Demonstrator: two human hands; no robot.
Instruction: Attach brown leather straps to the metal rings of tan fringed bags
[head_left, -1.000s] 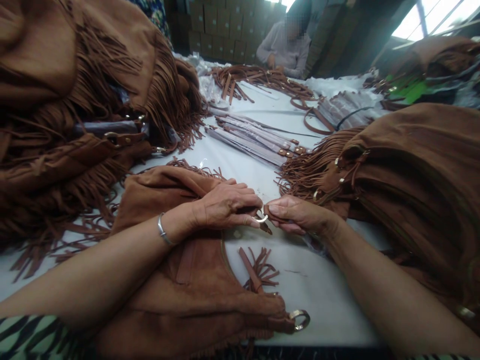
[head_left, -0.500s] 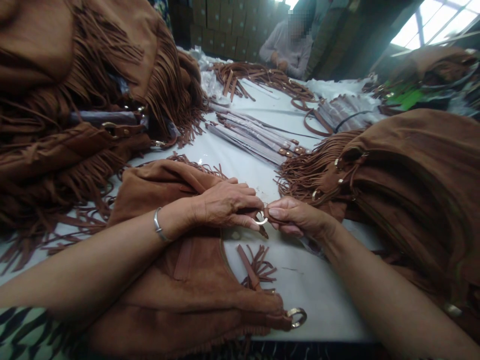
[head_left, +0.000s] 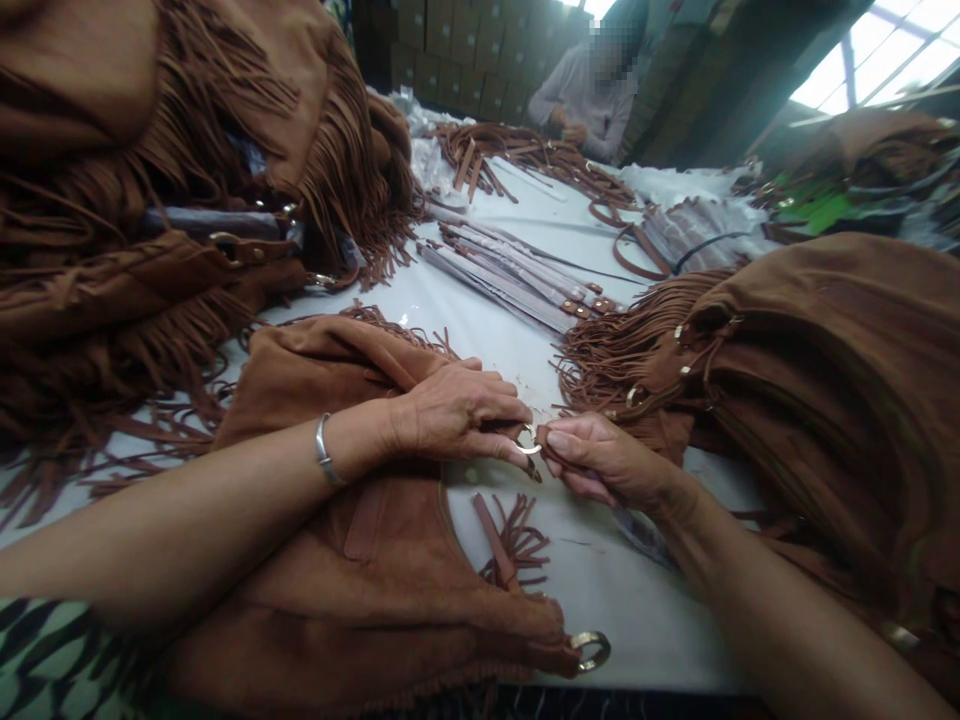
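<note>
A brown suede handbag [head_left: 360, 580] lies in front of me, with fringe along its edges. My left hand [head_left: 465, 410] reaches across it and pinches a gold metal ring [head_left: 529, 442] at the bag's upper side. Just right of the ring, my right hand [head_left: 596, 455] grips the end of a brown leather strap [head_left: 553, 440] between thumb and fingers. The strap end meets the ring; whether it passes through is hidden. Clear plastic wrap [head_left: 645, 535] hangs below my right hand. A second gold ring [head_left: 591, 652] sits at the bag's near corner, beside a fringed tassel [head_left: 517, 540].
Fringed brown bags [head_left: 247, 130] are piled at left. Another bag [head_left: 840, 370] lies at right. Plastic-wrapped straps [head_left: 517, 275] rest on the white table [head_left: 450, 300] ahead, with loose straps [head_left: 532, 148] farther back. A person [head_left: 589, 105] works at the far end.
My right hand has shifted slightly right and down, and more of the strap end shows at the ring. My left hand keeps its pinch. The whole view has moved a little.
</note>
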